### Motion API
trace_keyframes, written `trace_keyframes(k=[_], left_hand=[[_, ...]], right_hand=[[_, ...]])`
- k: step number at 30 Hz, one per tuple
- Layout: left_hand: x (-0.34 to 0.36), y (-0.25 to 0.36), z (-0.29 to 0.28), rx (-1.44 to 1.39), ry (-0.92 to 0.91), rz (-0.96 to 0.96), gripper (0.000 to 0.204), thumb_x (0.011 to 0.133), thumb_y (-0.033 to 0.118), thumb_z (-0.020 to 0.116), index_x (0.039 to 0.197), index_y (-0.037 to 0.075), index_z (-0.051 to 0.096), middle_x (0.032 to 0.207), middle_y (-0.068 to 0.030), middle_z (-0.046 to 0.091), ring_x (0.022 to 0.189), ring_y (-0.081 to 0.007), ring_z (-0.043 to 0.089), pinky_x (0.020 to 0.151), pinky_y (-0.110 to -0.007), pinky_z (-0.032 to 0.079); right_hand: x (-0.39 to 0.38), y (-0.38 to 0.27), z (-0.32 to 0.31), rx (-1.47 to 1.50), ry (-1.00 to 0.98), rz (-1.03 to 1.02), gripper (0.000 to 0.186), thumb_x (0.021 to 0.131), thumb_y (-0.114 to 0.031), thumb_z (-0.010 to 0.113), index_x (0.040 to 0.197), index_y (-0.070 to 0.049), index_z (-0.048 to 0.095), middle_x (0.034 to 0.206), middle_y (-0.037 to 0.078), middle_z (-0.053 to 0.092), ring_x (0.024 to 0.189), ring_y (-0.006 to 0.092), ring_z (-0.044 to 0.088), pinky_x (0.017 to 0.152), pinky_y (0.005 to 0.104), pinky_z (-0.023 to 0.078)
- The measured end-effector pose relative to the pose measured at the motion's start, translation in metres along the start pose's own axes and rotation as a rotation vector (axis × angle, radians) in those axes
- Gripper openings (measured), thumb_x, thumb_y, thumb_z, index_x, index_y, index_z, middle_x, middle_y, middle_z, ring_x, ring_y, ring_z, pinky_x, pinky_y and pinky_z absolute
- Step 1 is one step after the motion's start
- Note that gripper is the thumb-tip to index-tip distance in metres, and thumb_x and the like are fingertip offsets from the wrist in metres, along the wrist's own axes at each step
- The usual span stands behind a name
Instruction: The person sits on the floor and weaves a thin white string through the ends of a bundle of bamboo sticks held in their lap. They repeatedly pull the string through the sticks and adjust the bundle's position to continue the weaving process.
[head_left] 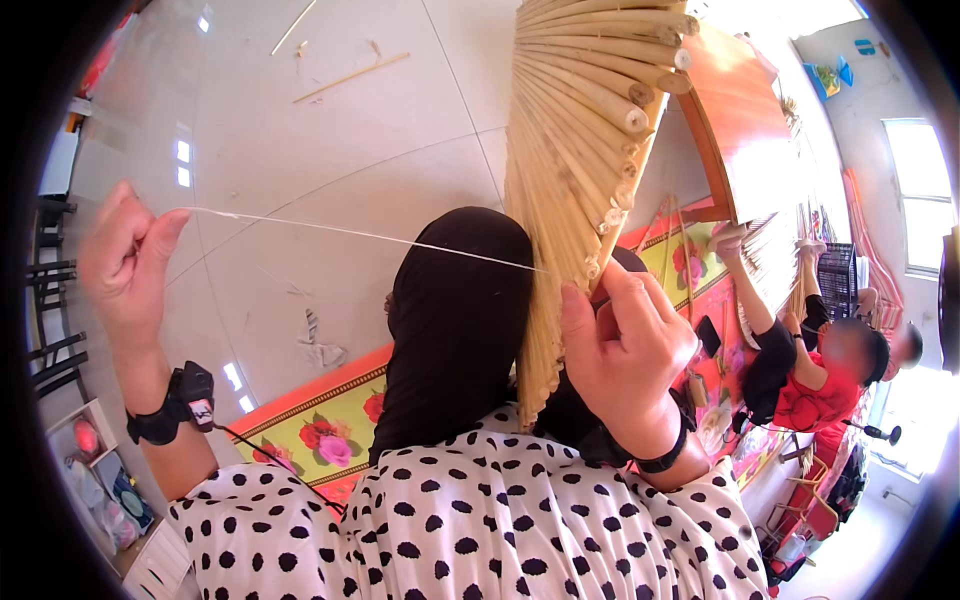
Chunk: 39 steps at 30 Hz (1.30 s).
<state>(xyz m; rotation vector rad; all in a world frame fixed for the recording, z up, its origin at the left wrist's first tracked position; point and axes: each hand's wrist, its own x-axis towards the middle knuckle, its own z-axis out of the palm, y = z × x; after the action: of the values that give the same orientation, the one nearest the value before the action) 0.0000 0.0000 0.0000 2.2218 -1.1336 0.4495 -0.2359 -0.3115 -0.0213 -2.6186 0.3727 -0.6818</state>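
Across my lap stands a long mat-like row of pale yellow stalks [570, 140], their cut round ends facing right. A thin white string [370, 232] runs taut from the row to my left hand [130, 250], raised at the far left. The fingers of that hand are curled, with the string pinched at thumb and forefinger. At the row's near right edge, my right hand [630, 345] pinches the stalk ends between thumb and fingers. Where the string enters the stalks is partly hidden.
A flowered red and yellow mat [320, 435] lies under my legs. Loose stalk pieces [352, 78] and a crumpled cloth [318, 345] are on the tiled floor. A wooden table [735, 110] stands at the right. Beyond it sits a person in red [820, 385]. Shelves [100, 450] stand at left.
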Motion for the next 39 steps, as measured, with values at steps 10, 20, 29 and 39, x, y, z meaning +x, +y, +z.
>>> trace_keyframes(k=[10, 20, 29, 39], left_hand=[[-0.007, -0.004, 0.017, -0.106, 0.015, -0.093, 0.042, 0.084, 0.006, 0.075, 0.068, 0.005, 0.036, 0.068, 0.0008, 0.027, 0.06, -0.0098, 0.025, 0.054, -0.027, 0.019], [-0.003, -0.011, 0.016, -0.073, -0.016, -0.039, 0.042, 0.084, 0.006, 0.075, 0.068, 0.005, 0.036, 0.068, 0.0006, 0.027, 0.061, -0.01, 0.025, 0.054, -0.027, 0.019], [0.001, 0.003, 0.001, -0.051, -0.005, 0.021, 0.044, 0.082, 0.008, 0.077, 0.067, 0.005, 0.036, 0.068, -0.0003, 0.026, 0.061, -0.012, 0.025, 0.053, -0.029, 0.018], [-0.003, -0.011, 0.01, -0.085, -0.008, -0.027, 0.046, 0.08, 0.01, 0.078, 0.066, 0.005, 0.034, 0.067, -0.0012, 0.027, 0.061, -0.0128, 0.025, 0.053, -0.029, 0.018]], right_hand=[[-0.004, 0.002, 0.006, -0.021, 0.02, 0.031, 0.027, 0.079, -0.012, 0.076, 0.101, 0.0, 0.065, 0.062, 0.002, 0.053, 0.044, 0.0135, 0.048, 0.042, 0.0264, 0.04], [0.0, 0.002, 0.006, -0.172, 0.071, -0.054, 0.015, 0.085, -0.011, 0.07, 0.093, 0.0, 0.064, 0.059, 0.005, 0.05, 0.044, 0.0185, 0.048, 0.042, 0.0294, 0.039], [0.012, -0.006, 0.003, -0.104, -0.015, 0.063, 0.018, 0.083, -0.015, 0.072, 0.082, -0.002, 0.059, 0.06, 0.007, 0.053, 0.05, 0.0241, 0.054, 0.044, 0.0342, 0.041], [0.016, -0.001, 0.01, -0.208, 0.1, -0.053, 0.023, 0.086, -0.013, 0.069, 0.074, -0.003, 0.052, 0.057, 0.007, 0.05, 0.047, 0.0255, 0.052, 0.044, 0.0336, 0.041]])
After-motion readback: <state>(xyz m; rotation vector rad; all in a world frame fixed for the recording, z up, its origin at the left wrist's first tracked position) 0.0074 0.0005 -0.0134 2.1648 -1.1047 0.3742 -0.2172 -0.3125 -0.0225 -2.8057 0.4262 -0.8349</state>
